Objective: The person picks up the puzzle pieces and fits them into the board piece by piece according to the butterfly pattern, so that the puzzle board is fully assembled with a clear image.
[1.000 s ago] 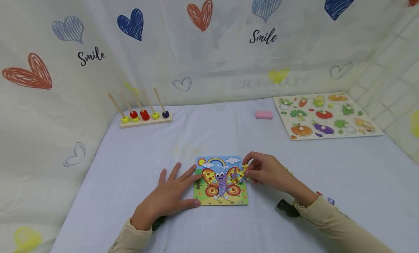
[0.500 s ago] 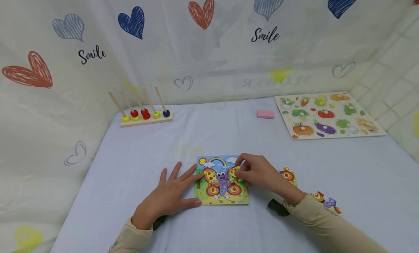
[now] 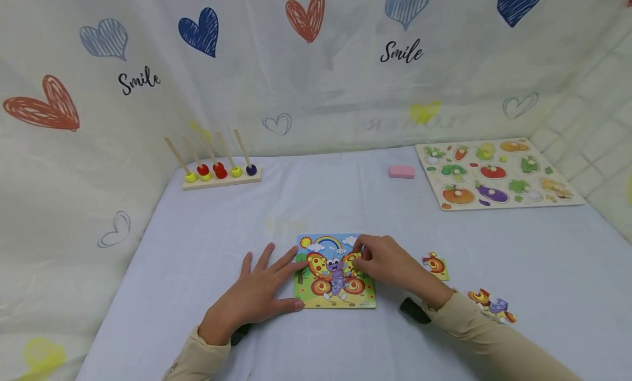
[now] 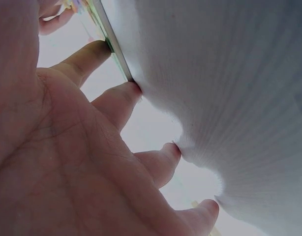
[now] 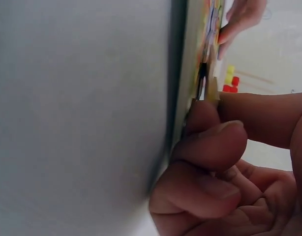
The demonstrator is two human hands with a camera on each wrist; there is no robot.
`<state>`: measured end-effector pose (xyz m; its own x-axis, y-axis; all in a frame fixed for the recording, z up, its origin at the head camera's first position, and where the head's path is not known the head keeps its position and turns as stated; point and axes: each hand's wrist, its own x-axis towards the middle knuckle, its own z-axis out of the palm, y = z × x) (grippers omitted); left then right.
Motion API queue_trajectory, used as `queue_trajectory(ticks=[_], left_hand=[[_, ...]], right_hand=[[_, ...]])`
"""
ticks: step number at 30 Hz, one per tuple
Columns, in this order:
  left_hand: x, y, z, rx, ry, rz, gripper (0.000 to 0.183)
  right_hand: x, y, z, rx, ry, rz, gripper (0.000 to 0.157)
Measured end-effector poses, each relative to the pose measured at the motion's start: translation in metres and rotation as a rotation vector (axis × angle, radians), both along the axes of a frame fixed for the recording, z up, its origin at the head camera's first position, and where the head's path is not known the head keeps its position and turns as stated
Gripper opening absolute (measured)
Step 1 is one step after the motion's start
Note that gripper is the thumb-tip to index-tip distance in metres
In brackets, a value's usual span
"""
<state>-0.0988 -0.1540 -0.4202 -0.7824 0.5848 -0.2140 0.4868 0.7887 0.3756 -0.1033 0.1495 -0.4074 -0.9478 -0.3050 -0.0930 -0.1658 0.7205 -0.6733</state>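
Note:
A square butterfly puzzle board (image 3: pixel 340 301) lies on the white cloth in front of the person. The left hand (image 3: pixel 259 296) is spread flat, its index finger and thumb on the board's left edge. Over the board's right wing area, the right hand (image 3: pixel 390 263) pinches a yellow puzzle piece (image 5: pixel 213 89) between thumb and fingers. That piece is mostly hidden by the hand in the head view; the right wrist view has it tilted, close against the board face. Right of the hand lie a loose orange-swirl puzzle piece (image 3: pixel 435 266) and a small cluster of puzzle pieces (image 3: pixel 494 305).
A bead stacker (image 3: pixel 222 182) with wooden pegs stands at the back left. Toward the back right are a pink block (image 3: pixel 402 172) and a vegetable peg puzzle (image 3: pixel 498 178). A printed curtain (image 3: pixel 336 96) hangs behind the table.
The right hand has moved left with the puzzle piece, from the board's right edge onto its right wing. The loose pieces beside the forearm now show. The left hand stays put.

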Motion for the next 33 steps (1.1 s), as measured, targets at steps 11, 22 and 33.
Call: queue_trajectory(ticks=[11,22,33], left_hand=[[0.000,0.000,0.000,0.000,-0.007,-0.003,0.078],[0.001,-0.002,-0.001,-0.016,-0.012,0.010,0.079],[-0.001,-0.003,-0.001,-0.002,-0.005,-0.011,0.080]], right_hand=[[0.001,-0.006,0.004,0.042,-0.069,-0.004,0.016],[-0.002,-0.002,-0.002,-0.017,-0.031,0.036,0.013],[0.009,0.018,0.013,-0.153,-0.084,0.013,0.013]])
